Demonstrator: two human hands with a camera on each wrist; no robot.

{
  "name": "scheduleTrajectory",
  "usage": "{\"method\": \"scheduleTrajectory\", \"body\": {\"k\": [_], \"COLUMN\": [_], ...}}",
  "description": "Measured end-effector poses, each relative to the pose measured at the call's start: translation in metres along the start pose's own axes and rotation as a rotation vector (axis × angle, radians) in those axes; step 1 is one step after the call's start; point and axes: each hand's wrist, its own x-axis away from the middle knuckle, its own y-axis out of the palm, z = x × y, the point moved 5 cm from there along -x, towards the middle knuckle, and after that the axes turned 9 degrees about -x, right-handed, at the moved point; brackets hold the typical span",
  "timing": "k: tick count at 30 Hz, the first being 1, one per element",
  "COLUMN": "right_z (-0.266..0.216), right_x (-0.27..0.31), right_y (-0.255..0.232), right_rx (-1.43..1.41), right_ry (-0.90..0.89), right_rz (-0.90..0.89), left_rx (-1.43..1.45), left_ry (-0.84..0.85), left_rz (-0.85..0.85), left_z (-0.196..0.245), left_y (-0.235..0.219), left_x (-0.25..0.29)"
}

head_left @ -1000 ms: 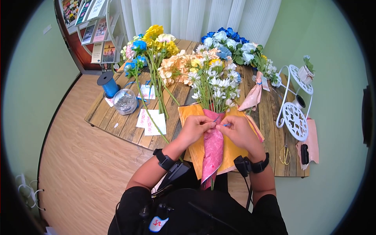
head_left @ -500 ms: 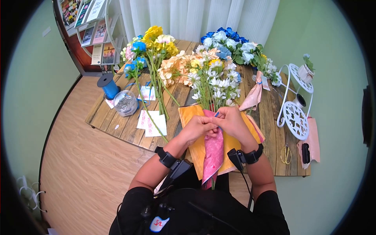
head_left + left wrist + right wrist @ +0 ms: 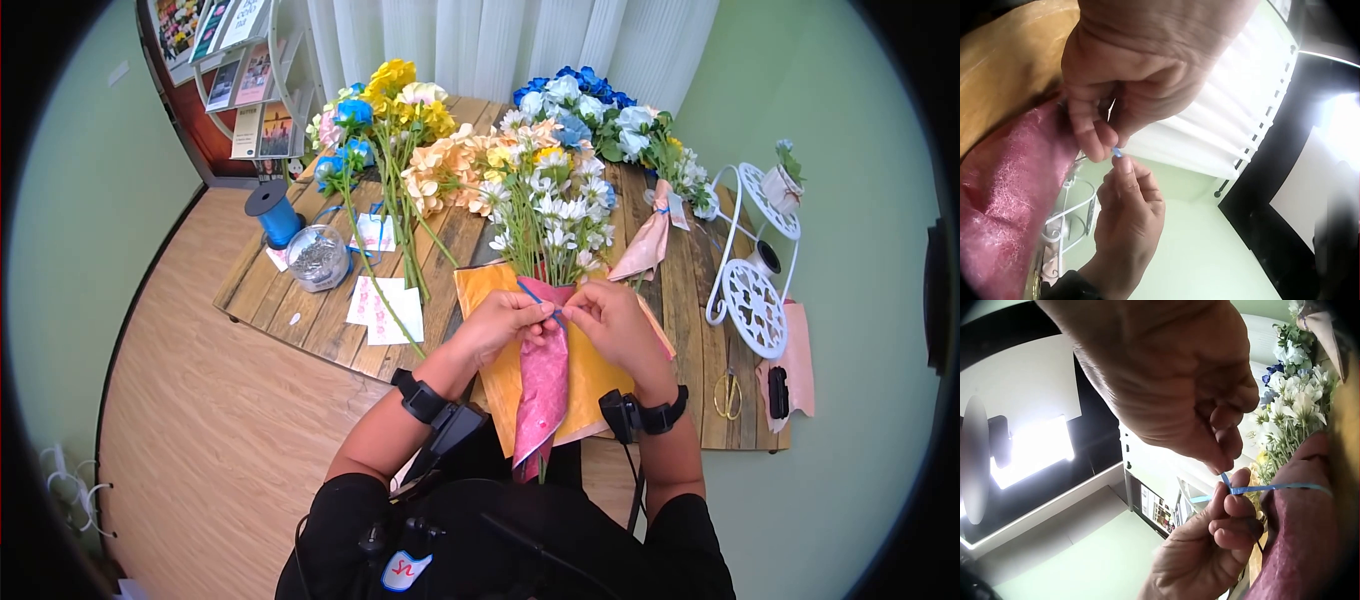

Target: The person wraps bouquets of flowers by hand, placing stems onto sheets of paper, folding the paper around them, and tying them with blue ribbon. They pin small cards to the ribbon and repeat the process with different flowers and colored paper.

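Note:
A bouquet of white flowers [image 3: 560, 212] lies on the table, its stems wrapped in pink paper [image 3: 545, 385] over yellow-orange paper [image 3: 492, 400]. Around the wrap's neck runs a thin blue ribbon [image 3: 1282, 487], plain in the right wrist view. My left hand [image 3: 503, 325] pinches the ribbon between thumb and fingers where it crosses itself. Close beside it, my right hand [image 3: 610, 322] pinches a short end of the ribbon with thumb and forefinger. The fingertips of both hands nearly meet over the pink paper.
Yellow, blue and peach flowers lie behind, with long stems [image 3: 412, 250] toward me. To the left stand a blue ribbon spool [image 3: 275, 212], a clear tub [image 3: 319, 262] and white cards [image 3: 395, 318]. At right are a white metal stand [image 3: 754, 300], scissors [image 3: 728, 395] and a small pink-wrapped bunch [image 3: 645, 240].
My right hand first moved up and over toward the left hand, then drew back to the right. A blue ribbon end now sticks up past my left fingertips.

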Motion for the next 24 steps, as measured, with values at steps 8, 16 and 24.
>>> {"method": "scheduleTrajectory", "body": {"k": [8, 16, 24], "right_z": [0.001, 0.056, 0.064], "right_x": [0.005, -0.002, -0.003], "right_y": [0.005, 0.020, 0.029], "right_rx": [-0.172, -0.663, -0.601], "right_ry": [-0.088, 0.299, 0.500], "right_rz": [-0.145, -0.168, -0.099], "left_rx": [-0.130, -1.586, -1.620], "left_ry": [0.073, 1.081, 1.199], "left_rz": [-0.076, 0.320, 0.300], "left_z": [0.005, 0.052, 0.052], "left_y": [-0.004, 0.032, 0.032], "left_x": [-0.001, 0.030, 0.030]}}
